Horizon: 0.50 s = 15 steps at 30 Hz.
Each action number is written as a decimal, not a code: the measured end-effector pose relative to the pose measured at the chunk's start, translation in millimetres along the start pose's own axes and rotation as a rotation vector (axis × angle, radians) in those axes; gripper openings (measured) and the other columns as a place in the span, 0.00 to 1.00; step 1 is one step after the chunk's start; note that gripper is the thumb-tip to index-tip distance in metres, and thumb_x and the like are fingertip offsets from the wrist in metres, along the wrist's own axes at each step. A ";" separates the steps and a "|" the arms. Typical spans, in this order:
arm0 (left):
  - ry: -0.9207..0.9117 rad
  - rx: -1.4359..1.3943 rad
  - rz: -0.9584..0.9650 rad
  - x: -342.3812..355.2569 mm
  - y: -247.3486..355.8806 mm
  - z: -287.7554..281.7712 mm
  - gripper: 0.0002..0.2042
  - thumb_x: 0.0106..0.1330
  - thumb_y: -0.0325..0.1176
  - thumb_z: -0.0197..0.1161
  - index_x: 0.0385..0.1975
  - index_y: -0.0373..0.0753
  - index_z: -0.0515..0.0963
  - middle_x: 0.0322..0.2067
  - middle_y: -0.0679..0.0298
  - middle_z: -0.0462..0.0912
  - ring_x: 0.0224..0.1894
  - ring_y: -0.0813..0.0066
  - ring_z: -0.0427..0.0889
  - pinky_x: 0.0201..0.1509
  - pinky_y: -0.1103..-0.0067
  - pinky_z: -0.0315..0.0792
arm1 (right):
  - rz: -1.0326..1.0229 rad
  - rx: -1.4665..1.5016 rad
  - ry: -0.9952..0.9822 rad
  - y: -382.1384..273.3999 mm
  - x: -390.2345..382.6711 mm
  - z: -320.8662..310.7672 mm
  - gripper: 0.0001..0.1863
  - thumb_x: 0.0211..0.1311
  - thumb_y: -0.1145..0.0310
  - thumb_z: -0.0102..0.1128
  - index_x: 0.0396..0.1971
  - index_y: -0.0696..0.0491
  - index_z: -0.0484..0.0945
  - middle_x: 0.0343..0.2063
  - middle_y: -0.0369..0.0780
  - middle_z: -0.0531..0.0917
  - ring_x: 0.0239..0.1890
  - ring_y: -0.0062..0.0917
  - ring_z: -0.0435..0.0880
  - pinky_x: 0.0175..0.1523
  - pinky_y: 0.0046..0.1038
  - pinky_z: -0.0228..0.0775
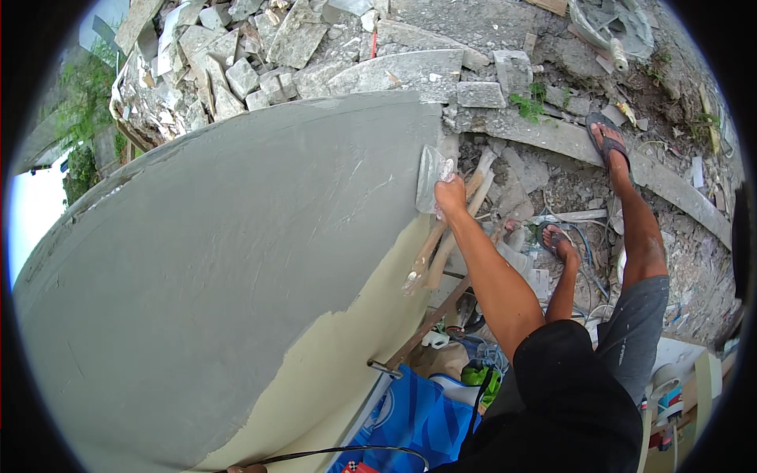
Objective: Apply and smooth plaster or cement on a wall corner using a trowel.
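My right hand (450, 195) is closed round the handle of a plastering trowel (428, 180), with the arm stretched out. The trowel's broad, smeared blade lies against the wall (236, 213) near its far right edge. Wet-looking grey plaster covers most of this wall, with fine streaks and ridges. Along the lower right a pale yellowish strip (323, 355) of the wall shows bare, with a ragged plaster border. At the bottom edge only a small brown bit of what looks like my left hand (247, 469) shows beside a thin black cord (347, 449); its fingers are hidden.
Broken concrete rubble (268, 47) lies beyond the wall. Wooden strips (445, 236) lean beside its edge. My sandalled feet (609, 138) stand among debris and loose cables. A blue bag (418, 414) sits below the wall. A plaster-caked basin (619, 27) is at the far right.
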<state>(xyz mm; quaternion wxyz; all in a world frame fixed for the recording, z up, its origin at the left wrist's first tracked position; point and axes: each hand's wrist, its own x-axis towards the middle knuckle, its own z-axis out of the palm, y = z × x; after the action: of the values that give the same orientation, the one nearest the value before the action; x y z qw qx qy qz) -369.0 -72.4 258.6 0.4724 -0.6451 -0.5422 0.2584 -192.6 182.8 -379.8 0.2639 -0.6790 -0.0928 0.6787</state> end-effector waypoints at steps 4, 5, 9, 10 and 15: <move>0.038 -0.030 -0.046 14.6 8.5 -5.4 0.22 0.68 0.36 0.47 0.62 0.39 0.59 0.69 0.43 0.40 0.67 0.37 0.42 0.64 0.43 0.42 | -0.010 0.037 -0.038 -36.5 -78.9 15.3 0.14 0.44 0.76 0.46 0.31 0.64 0.77 0.27 0.55 0.80 0.35 0.48 0.82 0.40 0.42 0.70; 0.042 -0.046 -0.105 16.8 12.0 -5.8 0.17 0.67 0.37 0.48 0.54 0.39 0.62 0.67 0.39 0.44 0.67 0.39 0.43 0.63 0.43 0.41 | -0.107 -0.057 -0.002 -44.2 -102.8 19.8 0.13 0.44 0.77 0.46 0.30 0.63 0.76 0.24 0.50 0.79 0.31 0.42 0.80 0.38 0.38 0.70; 0.073 -0.076 -0.225 8.1 10.5 -5.5 0.11 0.67 0.40 0.51 0.40 0.41 0.64 0.64 0.36 0.49 0.67 0.41 0.43 0.63 0.44 0.40 | -0.332 -0.101 -0.046 -87.5 -205.2 20.4 0.14 0.45 0.77 0.49 0.35 0.63 0.77 0.25 0.53 0.80 0.31 0.45 0.79 0.40 0.39 0.69; 0.080 -0.094 -0.263 2.6 11.0 -3.4 0.11 0.67 0.40 0.50 0.43 0.41 0.65 0.64 0.36 0.48 0.67 0.41 0.43 0.64 0.44 0.40 | -0.389 -0.143 -0.055 -98.7 -228.7 16.6 0.16 0.46 0.77 0.49 0.37 0.62 0.77 0.28 0.54 0.80 0.32 0.48 0.79 0.40 0.40 0.69; 0.081 -0.044 -0.129 21.8 22.1 1.9 0.21 0.70 0.36 0.46 0.57 0.31 0.59 0.65 0.46 0.49 0.67 0.44 0.49 0.67 0.47 0.46 | -0.469 0.055 -0.279 -142.4 -352.0 10.3 0.25 0.46 0.82 0.49 0.49 0.61 0.73 0.42 0.54 0.79 0.45 0.51 0.78 0.52 0.39 0.70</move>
<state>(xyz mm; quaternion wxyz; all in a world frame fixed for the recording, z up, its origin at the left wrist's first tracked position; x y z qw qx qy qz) -354.5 -50.4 242.1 0.4953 -0.6290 -0.5686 0.1889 -191.2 134.8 -3.0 0.4169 -0.5314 -0.2646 0.6883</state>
